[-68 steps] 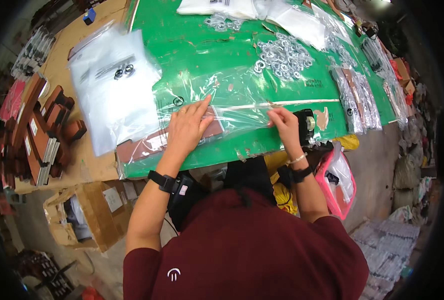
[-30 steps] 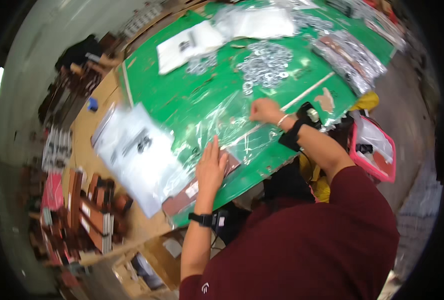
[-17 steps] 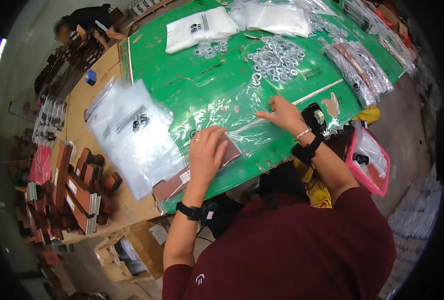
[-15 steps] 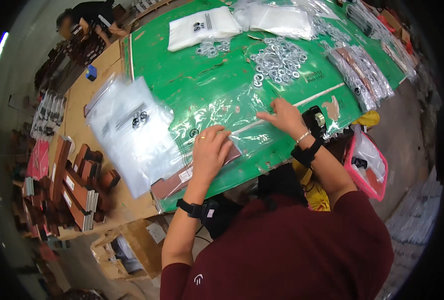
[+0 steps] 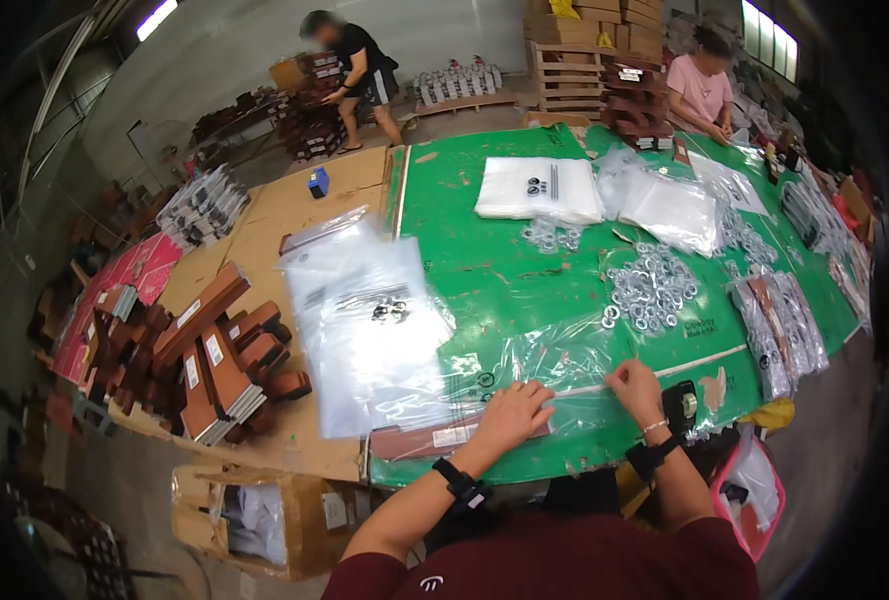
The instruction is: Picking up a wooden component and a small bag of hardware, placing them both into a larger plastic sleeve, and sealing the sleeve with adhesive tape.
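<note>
A reddish-brown flat board (image 5: 409, 444) with a white label lies along the near edge of the green table, inside a clear plastic bag (image 5: 554, 355). My left hand (image 5: 509, 415) rests on the bagged board, palm down, its fingers a little apart. At the bag's right end, the fingers of my right hand (image 5: 636, 390) are closed, with the film's edge seemingly pinched in them. Just beyond my hands is a heap of metal rings (image 5: 654, 288). To the left lies a loose stack of clear bags (image 5: 354, 345).
Brown wooden pieces (image 5: 219, 365) are piled at left on cardboard. Packed bags (image 5: 779, 335) lie at right, past a black tape dispenser (image 5: 680, 402). White bag stacks (image 5: 539, 190) sit farther back. An open carton (image 5: 264, 520) stands below. Two people (image 5: 349, 75) work beyond the table.
The view has tilted up, bringing the far room and a second person into sight. My right hand's fingers, spread before, have closed at the bag's end. My left hand stays on the board.
</note>
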A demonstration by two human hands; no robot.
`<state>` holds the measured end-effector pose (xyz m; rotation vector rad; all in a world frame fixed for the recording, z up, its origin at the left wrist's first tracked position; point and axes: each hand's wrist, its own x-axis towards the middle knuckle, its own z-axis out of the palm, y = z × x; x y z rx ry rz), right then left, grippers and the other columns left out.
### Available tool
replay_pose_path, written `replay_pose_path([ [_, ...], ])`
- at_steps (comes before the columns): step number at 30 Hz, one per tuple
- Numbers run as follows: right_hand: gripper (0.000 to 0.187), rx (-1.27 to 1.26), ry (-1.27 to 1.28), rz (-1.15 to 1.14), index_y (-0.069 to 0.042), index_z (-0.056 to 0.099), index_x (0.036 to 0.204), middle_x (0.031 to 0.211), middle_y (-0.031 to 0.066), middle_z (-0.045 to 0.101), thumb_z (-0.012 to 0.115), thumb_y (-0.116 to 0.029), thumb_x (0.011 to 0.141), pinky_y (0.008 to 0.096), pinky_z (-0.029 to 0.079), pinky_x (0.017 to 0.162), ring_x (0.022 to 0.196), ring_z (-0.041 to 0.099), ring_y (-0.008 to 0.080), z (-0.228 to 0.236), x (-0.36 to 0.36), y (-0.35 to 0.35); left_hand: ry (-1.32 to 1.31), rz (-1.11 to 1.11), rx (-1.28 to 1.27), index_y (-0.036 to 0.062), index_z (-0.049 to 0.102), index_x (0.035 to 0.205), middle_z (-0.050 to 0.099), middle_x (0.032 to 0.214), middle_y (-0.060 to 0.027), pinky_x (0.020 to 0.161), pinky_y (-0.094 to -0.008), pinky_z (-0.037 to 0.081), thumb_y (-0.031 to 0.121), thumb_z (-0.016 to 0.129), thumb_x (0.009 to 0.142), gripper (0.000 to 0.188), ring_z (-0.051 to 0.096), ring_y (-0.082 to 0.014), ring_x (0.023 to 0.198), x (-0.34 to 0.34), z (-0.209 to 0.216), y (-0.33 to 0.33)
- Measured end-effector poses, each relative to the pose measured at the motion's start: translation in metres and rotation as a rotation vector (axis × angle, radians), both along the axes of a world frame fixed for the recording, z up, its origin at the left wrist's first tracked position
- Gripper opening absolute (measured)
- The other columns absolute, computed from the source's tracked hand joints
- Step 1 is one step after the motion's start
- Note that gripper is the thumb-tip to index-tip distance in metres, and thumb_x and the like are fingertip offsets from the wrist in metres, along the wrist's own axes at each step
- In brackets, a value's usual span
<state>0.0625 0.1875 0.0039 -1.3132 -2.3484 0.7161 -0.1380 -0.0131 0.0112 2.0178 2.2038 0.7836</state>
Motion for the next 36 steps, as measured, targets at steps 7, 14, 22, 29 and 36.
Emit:
replay_pose_path([
  [7, 0.053, 0.044, 0.023, -0.021, -0.002, 0.062, 0.102, 0.084, 0.0136, 0.071, 0.086, -0.042, 0.076, 0.0411, 0.053, 0.069, 0.078, 0.070, 0.0311, 0.012, -0.002, -0.010, -0.007, -0.005, -0.027, 0.0205, 0.062, 0.134, 0.063, 0.121, -0.0044, 0.088, -0.0429, 0.051, 0.037, 0.060, 0.098, 0.040, 0.063, -0.0266, 0.105, -0.006, -0.008, 0.003],
  [14, 0.054, 0.034, -0.161, -0.026, -0.006, 0.062, 0.100, 0.089, 0.0126, 0.072, 0.092, -0.039, 0.068, 0.0448, 0.054, 0.074, 0.087, 0.071, 0.0330, -0.001, -0.002, -0.004, 0.001, -0.057, -0.111, 0.0229, 0.052, 0.149, 0.063, 0.127, -0.0073, 0.089, -0.0445, 0.053, 0.038, 0.059, 0.099, 0.052, 0.063, -0.0301, 0.109, -0.015, -0.010, 0.014],
  [22, 0.039, 0.128, 0.023, 0.000, -0.008, 0.066, 0.087, 0.075, 0.0079, 0.068, 0.090, -0.031, 0.067, 0.0432, 0.053, 0.069, 0.075, 0.068, 0.0322, -0.029, 0.001, -0.005, 0.010, -0.073, -0.064, 0.0214, 0.038, 0.158, 0.065, 0.114, -0.0116, 0.086, -0.0448, 0.054, 0.036, 0.060, 0.099, 0.065, 0.064, -0.0322, 0.100, -0.012, -0.012, 0.014],
  [29, 0.027, 0.056, -0.005, -0.046, -0.008, 0.068, 0.079, 0.078, 0.0075, 0.071, 0.084, -0.029, 0.072, 0.0429, 0.054, 0.069, 0.076, 0.070, 0.0308, -0.049, -0.008, 0.009, 0.000, -0.058, -0.137, 0.0202, 0.042, 0.156, 0.066, 0.113, -0.0094, 0.085, -0.0452, 0.054, 0.039, 0.061, 0.098, 0.064, 0.064, -0.0307, 0.103, -0.014, -0.007, 0.015],
  [36, 0.026, 0.277, 0.091, -0.027, -0.010, 0.067, 0.079, 0.077, 0.0077, 0.068, 0.085, -0.027, 0.070, 0.0469, 0.052, 0.066, 0.076, 0.068, 0.0326, -0.028, -0.011, -0.009, -0.005, -0.062, -0.063, 0.0199, 0.046, 0.153, 0.065, 0.122, -0.0114, 0.092, -0.0446, 0.053, 0.039, 0.059, 0.100, 0.058, 0.062, -0.0319, 0.111, -0.016, -0.012, 0.014],
])
